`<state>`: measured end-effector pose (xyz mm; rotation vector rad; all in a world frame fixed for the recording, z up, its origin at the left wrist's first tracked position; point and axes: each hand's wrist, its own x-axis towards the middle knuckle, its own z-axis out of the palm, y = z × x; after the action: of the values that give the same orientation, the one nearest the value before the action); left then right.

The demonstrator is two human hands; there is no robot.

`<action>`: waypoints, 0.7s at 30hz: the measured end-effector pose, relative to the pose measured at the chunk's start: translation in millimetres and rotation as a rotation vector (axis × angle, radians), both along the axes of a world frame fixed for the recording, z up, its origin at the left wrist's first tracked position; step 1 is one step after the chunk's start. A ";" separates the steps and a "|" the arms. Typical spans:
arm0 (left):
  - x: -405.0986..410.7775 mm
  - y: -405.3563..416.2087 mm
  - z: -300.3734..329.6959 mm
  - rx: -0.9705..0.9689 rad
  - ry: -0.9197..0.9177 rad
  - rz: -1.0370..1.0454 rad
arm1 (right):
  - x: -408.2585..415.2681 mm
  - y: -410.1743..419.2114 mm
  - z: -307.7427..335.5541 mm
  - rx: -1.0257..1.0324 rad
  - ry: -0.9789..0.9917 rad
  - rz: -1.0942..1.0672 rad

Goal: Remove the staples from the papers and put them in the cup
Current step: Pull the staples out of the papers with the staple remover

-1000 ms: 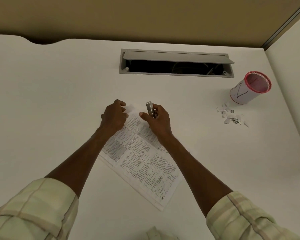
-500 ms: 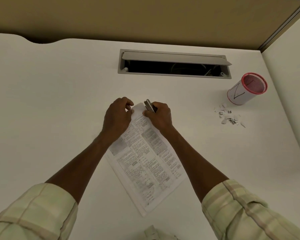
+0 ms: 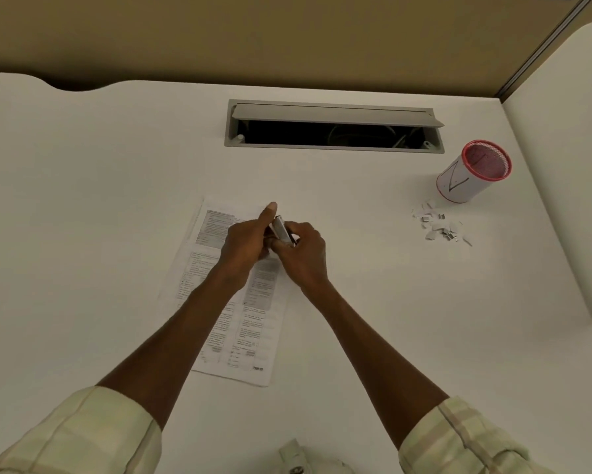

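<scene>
Printed papers lie flat on the white desk, top edge pointing away from me. Above their upper right part both hands meet. My right hand grips a small metal staple remover. My left hand touches the tool from the left, thumb raised, fingers curled at its lower end. Whether a staple sits in the tool is hidden. The cup, white with a red rim and a mesh inside, stands at the far right. A small heap of staples and paper scraps lies in front of it.
An open cable hatch with a raised grey lid is set into the desk behind the papers. A partition wall closes the right side. A pale object pokes in at the bottom edge.
The papers have turned from slanting to nearly straight and lie flat. Both hands left the paper's top corner and came together around the staple remover, slightly nearer me.
</scene>
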<state>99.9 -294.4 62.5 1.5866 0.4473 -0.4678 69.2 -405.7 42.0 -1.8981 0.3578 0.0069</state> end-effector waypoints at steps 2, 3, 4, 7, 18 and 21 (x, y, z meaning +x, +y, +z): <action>-3.8 1.4 -1.3 -0.074 0.052 0.072 | -11.3 2.8 -1.2 0.032 0.010 0.024; -5.7 2.7 -2.6 -0.099 0.073 0.106 | -15.9 3.4 -1.9 0.069 0.031 0.034; -7.9 4.1 -3.5 -0.114 0.094 0.129 | -19.9 3.3 -3.4 0.104 0.057 0.042; -14.6 9.9 -8.6 -0.133 0.125 0.126 | -30.8 -1.8 -2.1 0.237 0.110 0.053; -48.0 19.8 -13.4 -0.062 -0.072 -0.026 | -41.0 -14.9 -9.0 -0.018 0.084 0.004; -52.0 19.0 -14.2 0.042 -0.134 -0.020 | -44.8 -21.0 -8.8 -0.090 0.047 0.050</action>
<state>47.9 -275.3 48.3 1.6526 0.3413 -0.3667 24.4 -426.7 33.2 -1.9978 0.3475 0.0696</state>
